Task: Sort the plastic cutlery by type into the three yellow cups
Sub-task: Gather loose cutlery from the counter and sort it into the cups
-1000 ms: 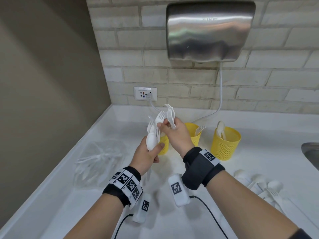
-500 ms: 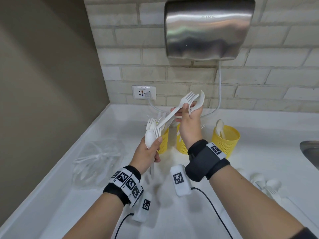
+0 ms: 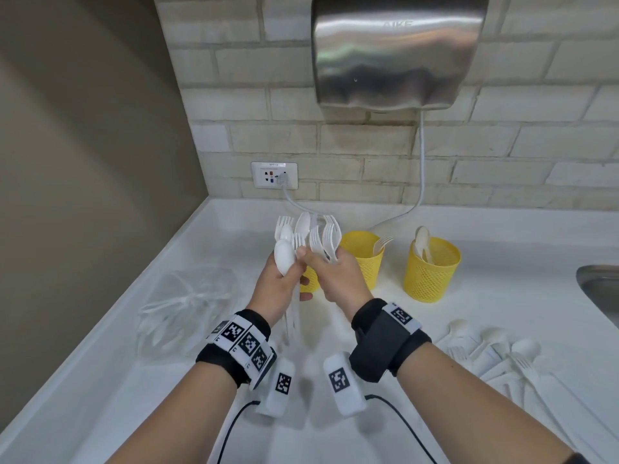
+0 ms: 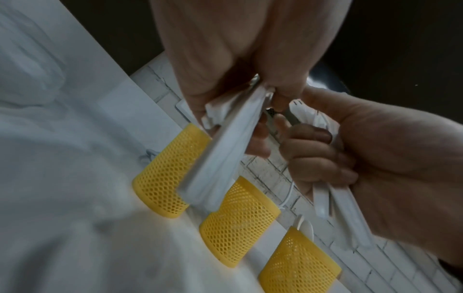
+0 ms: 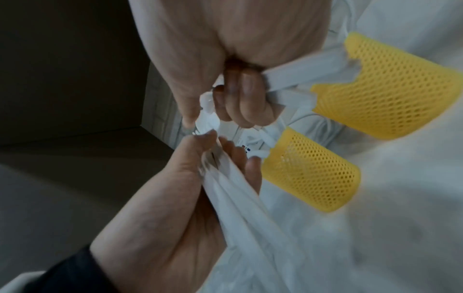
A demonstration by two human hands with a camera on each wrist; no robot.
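My left hand (image 3: 279,286) grips a bundle of white plastic spoons and forks (image 3: 284,249) upright above the counter. My right hand (image 3: 335,272) holds a few white forks (image 3: 330,237) and touches the bundle from the right. Three yellow mesh cups stand behind the hands. The left cup (image 3: 310,279) is mostly hidden by the hands. The middle cup (image 3: 366,256) holds a fork, the right cup (image 3: 432,269) holds spoons. From the left wrist I see the bundle's handles (image 4: 220,158) and all three cups (image 4: 240,220). In the right wrist view my right fingers (image 5: 240,99) curl round fork handles.
A heap of white cutlery (image 3: 495,353) lies on the white counter (image 3: 100,396) at the right. A clear plastic bag (image 3: 181,306) lies at the left. A sink edge (image 3: 599,289) shows far right. A steel hand dryer (image 3: 395,51) hangs on the brick wall, its cord running to the socket (image 3: 274,175).
My right hand, raised with forks half a second ago, has come back down to the bundle in my left hand. The left hand has barely moved.
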